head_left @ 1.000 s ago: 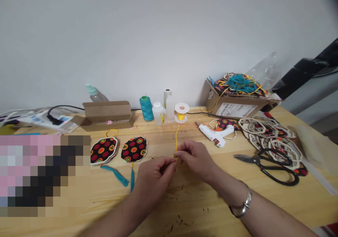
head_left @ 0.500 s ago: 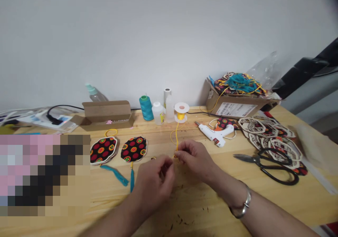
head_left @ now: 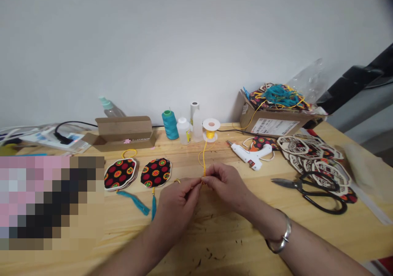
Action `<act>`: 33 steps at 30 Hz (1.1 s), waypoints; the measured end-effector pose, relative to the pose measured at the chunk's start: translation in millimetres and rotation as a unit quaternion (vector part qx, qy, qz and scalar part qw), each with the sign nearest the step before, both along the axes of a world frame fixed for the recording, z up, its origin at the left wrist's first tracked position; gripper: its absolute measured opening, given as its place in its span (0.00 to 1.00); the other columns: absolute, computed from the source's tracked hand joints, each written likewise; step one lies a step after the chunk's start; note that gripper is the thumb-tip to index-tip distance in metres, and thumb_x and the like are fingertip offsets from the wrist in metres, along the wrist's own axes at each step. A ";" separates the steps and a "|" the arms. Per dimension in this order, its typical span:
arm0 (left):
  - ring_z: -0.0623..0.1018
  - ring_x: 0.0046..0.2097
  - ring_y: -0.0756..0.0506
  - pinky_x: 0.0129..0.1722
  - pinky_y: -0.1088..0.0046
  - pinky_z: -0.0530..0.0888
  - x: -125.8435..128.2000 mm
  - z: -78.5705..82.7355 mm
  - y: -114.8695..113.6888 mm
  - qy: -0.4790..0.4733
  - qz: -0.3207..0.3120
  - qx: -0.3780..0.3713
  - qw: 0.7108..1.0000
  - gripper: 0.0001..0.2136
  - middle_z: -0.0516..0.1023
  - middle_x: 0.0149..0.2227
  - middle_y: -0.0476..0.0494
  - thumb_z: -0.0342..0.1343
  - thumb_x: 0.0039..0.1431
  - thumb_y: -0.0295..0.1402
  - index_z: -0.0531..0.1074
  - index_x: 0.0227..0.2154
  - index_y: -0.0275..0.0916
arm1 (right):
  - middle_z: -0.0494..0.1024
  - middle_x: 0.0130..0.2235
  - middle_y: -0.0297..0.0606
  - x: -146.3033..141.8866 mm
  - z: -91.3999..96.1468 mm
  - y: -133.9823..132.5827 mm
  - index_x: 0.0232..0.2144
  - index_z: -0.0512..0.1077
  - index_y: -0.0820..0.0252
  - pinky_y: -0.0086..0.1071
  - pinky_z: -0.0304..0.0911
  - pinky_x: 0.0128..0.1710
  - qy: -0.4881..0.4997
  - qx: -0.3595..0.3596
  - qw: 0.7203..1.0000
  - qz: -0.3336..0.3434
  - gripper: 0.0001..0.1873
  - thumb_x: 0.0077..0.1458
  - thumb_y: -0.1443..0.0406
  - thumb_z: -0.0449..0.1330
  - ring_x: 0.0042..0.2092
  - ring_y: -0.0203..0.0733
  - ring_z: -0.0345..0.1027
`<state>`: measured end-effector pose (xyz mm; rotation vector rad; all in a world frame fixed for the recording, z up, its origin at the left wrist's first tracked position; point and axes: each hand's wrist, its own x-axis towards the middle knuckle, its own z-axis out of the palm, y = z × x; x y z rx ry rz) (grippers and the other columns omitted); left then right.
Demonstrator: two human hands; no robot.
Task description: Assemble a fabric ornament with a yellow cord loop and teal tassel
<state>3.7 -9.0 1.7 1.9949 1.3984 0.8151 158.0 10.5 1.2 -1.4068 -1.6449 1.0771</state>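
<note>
Cord, yellow (head_left: 204,157), one length: lower end at the fingertips of both hands, over the middle of the surface (head_left: 227,247); upper stretch running toward a spool.
Right hand (head_left: 225,186): grip closed, thumb and forefinger pinching the cord; silver bracelet (head_left: 287,236) at the wrist.
Left hand (head_left: 178,198): grip closed, thumb and forefinger pinched on the cord's lower end, tips meeting those of the right hand.
Spool, white (head_left: 211,124): upright, wound with yellow cord.
Bottle, squat and translucent (head_left: 183,132): white cap, contents not discernible; beside it, a cone of teal thread (head_left: 170,125).
Glue gun, white (head_left: 250,153): lying beyond the right hand.
Patterned octagonal piece (head_left: 156,173): near the left hand, teal tassel below. Further left, a stack of patterned pieces (head_left: 120,174).
Box, narrow, brown (head_left: 129,146): lid raised; a pink flower shape (head_left: 127,141) shows at its opening.
Scissors, black-handled (head_left: 319,190): handles resting on a pile of cut-outs (head_left: 293,145).
Carton, cardboard (head_left: 270,114): open, labelled, heaped above the rim with patterned pieces, teal threads (head_left: 282,96) and yellow cord.
Spray bottle (head_left: 112,109): teal top, behind the brown box.
</note>
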 end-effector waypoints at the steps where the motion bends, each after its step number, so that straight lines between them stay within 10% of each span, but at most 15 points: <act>1: 0.77 0.33 0.47 0.32 0.73 0.69 -0.5 -0.4 -0.1 0.010 -0.003 0.007 1.000 0.11 0.80 0.32 0.48 0.48 0.55 0.30 0.76 0.35 0.44 | 0.68 0.21 0.29 0.1 0.5 0.0 0.20 0.68 0.60 0.27 0.54 0.28 -0.003 -0.002 1.000 0.002 0.05 0.46 0.70 0.57 0.26 0.33 0.59; 27: 0.74 0.42 0.46 0.38 0.72 0.71 -2.6 -5.8 5.8 -0.011 0.032 0.075 0.997 0.09 0.73 0.39 0.44 0.52 0.52 0.27 0.77 0.29 0.43 | 0.67 0.19 0.28 -0.2 0.4 -1.2 0.19 0.66 0.60 0.25 0.54 0.26 -0.009 -0.013 1.000 0.022 0.07 0.47 0.70 0.55 0.24 0.32 0.59; 33: 0.74 0.28 0.52 0.32 0.74 0.71 0.7 -2.4 1.1 0.024 0.020 0.107 0.994 0.09 0.69 0.42 0.41 0.50 0.54 0.25 0.76 0.29 0.38 | 0.67 0.18 0.27 -2.8 -3.5 -5.9 0.23 0.63 0.58 0.26 0.55 0.25 0.012 -0.055 0.998 0.042 0.06 0.51 0.69 0.51 0.22 0.32 0.61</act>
